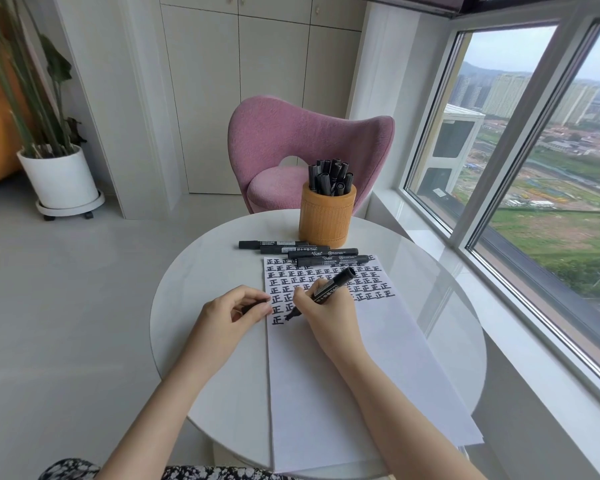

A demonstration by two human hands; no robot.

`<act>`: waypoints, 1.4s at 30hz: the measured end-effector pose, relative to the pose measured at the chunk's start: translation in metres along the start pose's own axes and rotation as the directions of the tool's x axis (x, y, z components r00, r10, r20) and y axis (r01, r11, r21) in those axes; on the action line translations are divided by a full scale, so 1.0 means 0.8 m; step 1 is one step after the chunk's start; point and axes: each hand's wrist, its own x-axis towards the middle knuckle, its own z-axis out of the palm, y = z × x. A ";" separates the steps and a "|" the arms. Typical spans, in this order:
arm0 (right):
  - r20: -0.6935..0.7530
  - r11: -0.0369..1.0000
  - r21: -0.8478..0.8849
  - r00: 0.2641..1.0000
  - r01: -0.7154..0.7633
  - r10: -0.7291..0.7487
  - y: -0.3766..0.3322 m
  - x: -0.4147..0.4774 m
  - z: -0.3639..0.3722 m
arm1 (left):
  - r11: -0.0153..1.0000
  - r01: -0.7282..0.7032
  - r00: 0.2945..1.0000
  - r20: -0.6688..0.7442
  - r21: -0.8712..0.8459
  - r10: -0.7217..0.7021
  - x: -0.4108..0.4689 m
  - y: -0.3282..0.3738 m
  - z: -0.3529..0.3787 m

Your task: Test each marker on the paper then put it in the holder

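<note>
A white sheet of paper [343, 368] lies on the round white table [208, 341], its upper part filled with rows of black written characters. My right hand [326, 310] grips an uncapped black marker [333, 284] with its tip touching the paper at the lowest row. My left hand [236, 306] rests at the paper's left edge and pinches a small black cap [253, 306]. An orange holder [326, 216] stands at the table's far side with several black markers upright in it. Several capped black markers [305, 252] lie side by side between the holder and the paper.
A pink chair [305, 150] stands beyond the table. A large window [534, 150] runs along the right. A potted plant in a white pot [59, 174] stands on the floor at the left.
</note>
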 end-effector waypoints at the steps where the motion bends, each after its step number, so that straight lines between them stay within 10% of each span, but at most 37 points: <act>1: 0.000 1.000 0.002 1.000 -0.001 0.001 0.000 -0.001 0.000 | 1.000 -0.002 1.000 0.002 0.001 0.002 0.000 0.000 0.000; 30: -0.040 1.000 0.019 0.999 -0.008 0.008 0.001 0.002 -0.002 | 1.000 -0.012 1.000 0.007 0.004 0.012 0.001 -0.002 -0.001; 42: -0.001 0.919 0.390 0.998 -0.064 0.070 -0.018 0.005 -0.019 | 0.994 -0.012 0.999 -0.038 -0.111 0.008 0.006 0.002 -0.004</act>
